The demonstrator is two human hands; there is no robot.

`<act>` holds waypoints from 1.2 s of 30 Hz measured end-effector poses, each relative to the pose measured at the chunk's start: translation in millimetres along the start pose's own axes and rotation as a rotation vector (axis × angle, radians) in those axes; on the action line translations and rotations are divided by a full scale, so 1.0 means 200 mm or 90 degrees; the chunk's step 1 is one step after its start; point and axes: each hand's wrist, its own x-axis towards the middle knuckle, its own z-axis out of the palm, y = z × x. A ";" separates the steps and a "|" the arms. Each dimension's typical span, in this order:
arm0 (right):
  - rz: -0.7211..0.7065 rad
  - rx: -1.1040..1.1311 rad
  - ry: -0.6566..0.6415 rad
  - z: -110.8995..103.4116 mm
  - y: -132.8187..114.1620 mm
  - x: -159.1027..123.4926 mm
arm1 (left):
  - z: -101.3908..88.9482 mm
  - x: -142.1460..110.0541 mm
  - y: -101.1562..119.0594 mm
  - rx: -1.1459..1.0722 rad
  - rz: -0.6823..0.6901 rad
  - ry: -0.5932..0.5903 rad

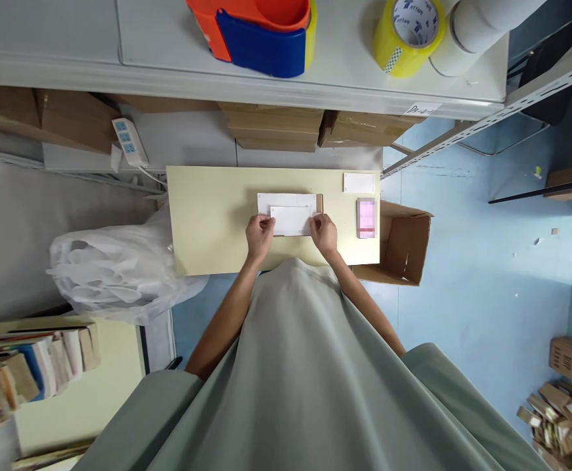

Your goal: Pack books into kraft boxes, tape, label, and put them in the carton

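Note:
In the head view a small white paper slip point(290, 221) lies level between my two hands. My left hand point(260, 237) pinches its left end, thumb and fingers together. At the opposite end, my right hand point(324, 235) closes on the slip's right edge. Behind the slip is a larger white sheet point(286, 199), partly covered by it. A strip of brown cardboard point(320, 203) peeks out at the right of that sheet; what it belongs to is hidden. These sit on a pale yellow tabletop point(207, 222).
Right on the table are a pink box point(366, 218) and a white card stack point(358, 182). An opened carton point(408, 245) stands beyond. A shelf point(168, 75) above carries a tape dispenser point(266, 42) and yellow tape roll point(406, 55). Left hangs a white plastic bag point(114, 268).

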 end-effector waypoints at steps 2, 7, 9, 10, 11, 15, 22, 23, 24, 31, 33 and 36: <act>-0.014 0.010 0.013 0.01 0.01 0.00 | 0.00 -0.02 -0.01 -0.008 0.019 0.009; -0.001 0.019 0.030 0.03 0.03 0.02 | 0.03 -0.02 0.00 0.004 0.027 0.037; 0.019 0.016 0.026 0.04 0.03 0.04 | 0.05 -0.01 0.00 0.018 0.020 0.041; 0.029 0.015 0.022 0.04 0.03 0.04 | 0.05 0.00 0.01 0.023 0.016 0.043; 0.039 0.014 0.017 0.04 0.02 0.05 | 0.06 0.00 0.01 0.028 0.011 0.045; 0.070 0.006 0.003 0.04 0.00 0.06 | 0.07 0.02 0.03 0.048 -0.011 0.052; 0.117 -0.032 -0.024 0.01 -0.06 0.06 | 0.07 0.04 0.06 0.107 -0.037 0.025; 0.119 -0.038 -0.027 0.01 -0.07 0.06 | 0.07 0.04 0.06 0.113 -0.037 0.023; 0.121 -0.045 -0.031 0.00 -0.08 0.07 | 0.07 0.03 0.06 0.117 -0.036 0.023; 0.154 -0.096 -0.080 -0.11 -0.07 0.10 | 0.08 0.04 0.06 0.096 -0.040 0.029; 0.135 -0.117 -0.100 -0.13 -0.07 0.08 | 0.08 0.04 0.06 0.086 -0.042 0.031; 0.084 -0.160 -0.147 -0.11 -0.12 0.06 | 0.08 0.03 0.07 0.081 -0.039 0.038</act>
